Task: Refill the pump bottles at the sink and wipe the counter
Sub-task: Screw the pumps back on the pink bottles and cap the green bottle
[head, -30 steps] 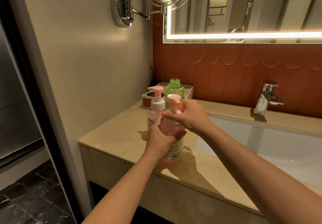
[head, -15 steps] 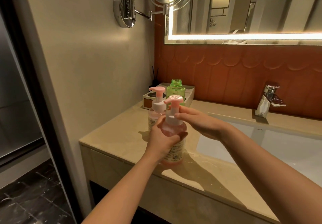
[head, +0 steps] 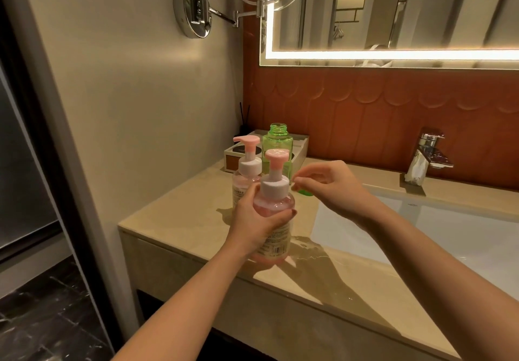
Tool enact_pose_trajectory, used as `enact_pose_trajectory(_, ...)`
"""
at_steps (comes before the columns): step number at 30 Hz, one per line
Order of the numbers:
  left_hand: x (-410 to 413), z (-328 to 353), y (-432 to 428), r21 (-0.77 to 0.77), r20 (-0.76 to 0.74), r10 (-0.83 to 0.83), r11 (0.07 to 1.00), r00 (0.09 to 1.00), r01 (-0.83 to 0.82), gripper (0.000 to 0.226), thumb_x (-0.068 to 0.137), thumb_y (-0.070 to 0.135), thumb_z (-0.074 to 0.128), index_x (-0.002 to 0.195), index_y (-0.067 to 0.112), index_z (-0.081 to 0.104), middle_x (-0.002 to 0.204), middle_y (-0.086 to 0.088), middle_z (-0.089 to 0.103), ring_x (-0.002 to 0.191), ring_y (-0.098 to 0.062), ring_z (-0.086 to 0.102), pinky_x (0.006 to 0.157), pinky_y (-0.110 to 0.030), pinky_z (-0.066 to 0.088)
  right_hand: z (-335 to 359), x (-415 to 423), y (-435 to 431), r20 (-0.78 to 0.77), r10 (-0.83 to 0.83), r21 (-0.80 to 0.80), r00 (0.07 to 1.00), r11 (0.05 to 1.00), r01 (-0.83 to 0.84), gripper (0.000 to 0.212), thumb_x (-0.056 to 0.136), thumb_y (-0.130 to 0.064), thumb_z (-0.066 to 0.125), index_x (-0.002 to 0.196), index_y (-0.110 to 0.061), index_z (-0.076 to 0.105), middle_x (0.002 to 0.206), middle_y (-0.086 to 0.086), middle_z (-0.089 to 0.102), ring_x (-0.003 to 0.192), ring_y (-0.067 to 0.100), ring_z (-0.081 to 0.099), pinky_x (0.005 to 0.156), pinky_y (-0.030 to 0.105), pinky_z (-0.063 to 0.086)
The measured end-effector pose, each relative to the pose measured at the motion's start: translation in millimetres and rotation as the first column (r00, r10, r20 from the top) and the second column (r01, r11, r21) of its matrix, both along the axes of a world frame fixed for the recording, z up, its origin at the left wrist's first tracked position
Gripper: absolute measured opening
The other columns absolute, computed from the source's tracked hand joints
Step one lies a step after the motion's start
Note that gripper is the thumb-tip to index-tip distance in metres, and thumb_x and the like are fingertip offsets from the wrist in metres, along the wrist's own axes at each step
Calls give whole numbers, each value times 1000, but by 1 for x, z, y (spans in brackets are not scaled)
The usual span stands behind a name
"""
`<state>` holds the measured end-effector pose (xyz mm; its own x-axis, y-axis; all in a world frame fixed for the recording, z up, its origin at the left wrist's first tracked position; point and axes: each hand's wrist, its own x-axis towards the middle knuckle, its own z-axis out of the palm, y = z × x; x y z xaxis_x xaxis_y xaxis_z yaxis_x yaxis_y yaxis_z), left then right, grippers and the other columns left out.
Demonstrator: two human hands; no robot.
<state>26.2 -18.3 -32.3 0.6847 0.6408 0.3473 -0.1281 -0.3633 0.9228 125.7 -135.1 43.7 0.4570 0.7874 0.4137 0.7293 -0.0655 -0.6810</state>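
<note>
While the left hand (head: 252, 221) grips the near bottle (head: 276, 212) round its belly, I see its base low at the front of the bench (head: 179, 214), just left of the sink (head: 449, 237). The right hand (head: 339, 189) hovers just beside the pump collar with thumb and forefinger drawn together. Whether they pinch anything I cannot tell from my feed. So the hands are apart, one clamped on the bottle.

A small green cap (head: 305, 192) shows just under those fingertips. Close behind the near bottle stand the far bottle (head: 247, 176), pump on, and a green bottle (head: 278, 147) with its neck open. Both crowd the space beyond the left hand. Behind them a tray (head: 300, 150) sits by the wall, with a reed diffuser (head: 243, 124) in the corner. A tap (head: 429, 150) stands at the back of the sink, and a wet patch (head: 323, 256) shines on the bench beside the near bottle.

Half a second ago the right fingers lay on the pump collar, and a second ago that hand covered the pump head. Now it has come off to the right. The left grip has not changed.
</note>
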Motion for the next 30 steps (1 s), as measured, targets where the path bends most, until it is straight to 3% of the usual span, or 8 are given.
enact_pose_trajectory(4,-1,1,-1,3,-10,-6,1000,1000,6,54,73,22,77,118,31,48,113,10,59,110,-12,54,96,-36,43,2,1,16,-323,172,-88,930,973,-211,44,89,-24,60,131,-21,51,130,-5,55,118,11,51,95,27,42)
enact_pose_trajectory(6,-2,3,0,12,-27,-12,1000,1000,13,54,73,21,76,116,34,46,110,13,58,109,-11,53,95,-34,42,0,-3,24,-406,236,-84,883,952,-293,40,89,-23,59,129,-21,52,128,-7,57,115,9,53,89,20,41)
enact_pose_trajectory(9,-2,4,0,27,-38,-14,1000,999,15,55,74,20,76,117,34,45,109,14,57,110,-11,52,96,-34,41,-7,-7,29,-417,226,-9,880,968,-253,27,89,-21,60,116,-23,60,113,-7,65,105,8,59,78,17,45)
enact_pose_trajectory(14,0,3,-1,29,-34,1,1000,999,0,60,74,24,76,125,31,45,120,12,55,116,-12,50,99,-39,40,-15,-9,13,-392,242,61,887,969,-238,25,88,-24,61,105,-42,59,104,-25,64,98,-4,59,74,13,46)
enact_pose_trajectory(18,0,0,0,10,-11,0,1000,1000,0,60,72,25,78,122,32,46,123,8,57,116,-14,52,97,-37,43,-22,-5,-3,-354,186,73,917,983,-171,38,87,-26,62,124,-29,57,114,-22,60,104,-5,56,79,12,44)
enact_pose_trajectory(23,0,0,-1,-2,-12,-4,1000,1000,4,57,71,26,78,119,33,47,117,10,58,112,-13,54,95,-36,44,-21,-1,-6,-329,50,139,943,990,-4,19,90,-18,58,107,-23,65,107,-8,65,104,5,58,75,13,44)
enact_pose_trajectory(27,-1,3,-2,3,-16,-7,1000,1000,7,55,73,24,76,120,30,48,117,9,58,113,-13,53,98,-39,43,-8,-3,15,-382,174,-2,908,982,-188,40,87,-19,61,125,-28,52,127,-9,54,117,10,49,96,28,41)
enact_pose_trajectory(30,-2,6,-3,-6,-29,-21,1000,999,21,51,75,20,74,115,35,46,107,17,56,109,-9,50,98,-37,40,-2,-10,26,-407,237,-42,882,960,-277,33,88,-16,60,118,-27,51,115,-9,59,106,8,55,83,19,46)
